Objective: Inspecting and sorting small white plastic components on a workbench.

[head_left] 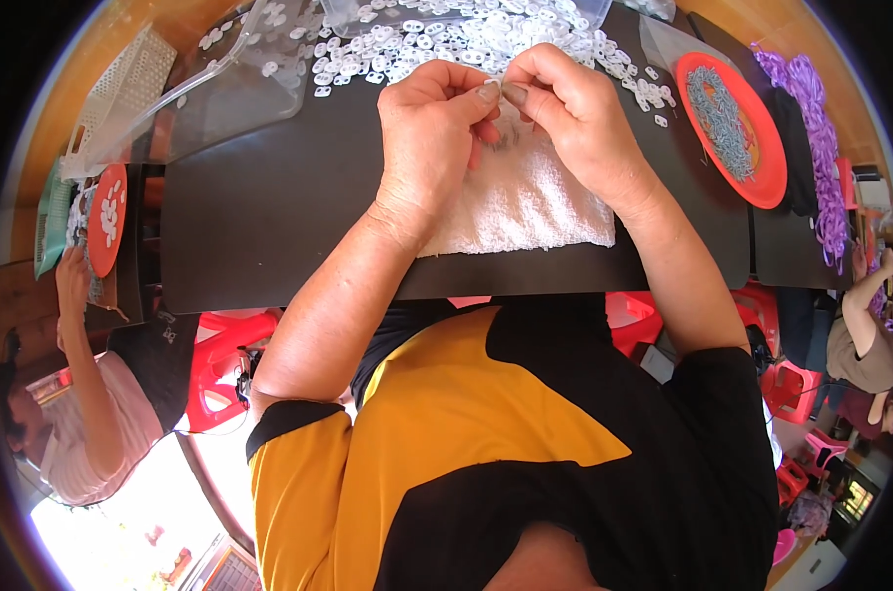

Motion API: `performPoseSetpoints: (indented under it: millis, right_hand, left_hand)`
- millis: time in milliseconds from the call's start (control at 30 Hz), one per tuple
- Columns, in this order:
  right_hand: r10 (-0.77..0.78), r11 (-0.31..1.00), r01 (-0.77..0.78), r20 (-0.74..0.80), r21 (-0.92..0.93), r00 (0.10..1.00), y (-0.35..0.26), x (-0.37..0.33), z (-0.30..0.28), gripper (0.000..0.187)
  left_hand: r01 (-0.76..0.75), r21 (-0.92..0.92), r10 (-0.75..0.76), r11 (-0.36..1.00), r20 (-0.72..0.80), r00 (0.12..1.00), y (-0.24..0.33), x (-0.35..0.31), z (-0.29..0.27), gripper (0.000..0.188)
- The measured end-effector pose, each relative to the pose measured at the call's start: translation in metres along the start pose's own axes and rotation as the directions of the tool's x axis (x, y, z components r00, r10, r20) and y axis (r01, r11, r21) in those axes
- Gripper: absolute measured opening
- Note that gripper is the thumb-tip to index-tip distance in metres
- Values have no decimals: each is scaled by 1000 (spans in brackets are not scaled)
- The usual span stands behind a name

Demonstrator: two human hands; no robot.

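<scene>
My left hand (pixel 427 128) and right hand (pixel 572 118) pinch close together above the white towel (pixel 545 212), apparently both on one small white piece (pixel 494 83), likely steadying it. White heap (pixel 446 44) ahead, red plate (pixel 769 179) of metal bits (pixel 719 123) right, presumably for reach.

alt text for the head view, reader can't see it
A person's left hand and right hand pinch something too small to identify above a white towel on a dark table. Small white pieces lie scattered beyond, and a red plate of thin grey pieces sits at right.
</scene>
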State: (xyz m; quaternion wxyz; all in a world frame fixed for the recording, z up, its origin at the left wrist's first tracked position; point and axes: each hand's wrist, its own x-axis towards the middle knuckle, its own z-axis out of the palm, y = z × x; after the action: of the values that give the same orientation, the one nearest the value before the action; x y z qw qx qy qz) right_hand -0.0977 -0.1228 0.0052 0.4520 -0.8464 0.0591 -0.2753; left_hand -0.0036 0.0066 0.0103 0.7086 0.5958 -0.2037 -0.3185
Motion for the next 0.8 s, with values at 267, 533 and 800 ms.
performPoseSetpoints:
  millis: [267, 533, 800]
  right_hand:
    - [-227, 967, 219, -54, -130, 972, 6, 1, 0, 11]
    - [97, 994, -95, -41, 47, 994, 2, -3, 7, 7]
    - [212, 967, -204, -43, 152, 976, 1, -2, 8, 11]
  left_hand:
    - [-25, -26, 25, 999, 7, 1000, 0, 2, -1, 7]
    - [-75, 85, 77, 994, -18, 997, -6, 2, 0, 7]
    - [0, 14, 0, 1000, -6, 1000, -2, 2, -1, 10]
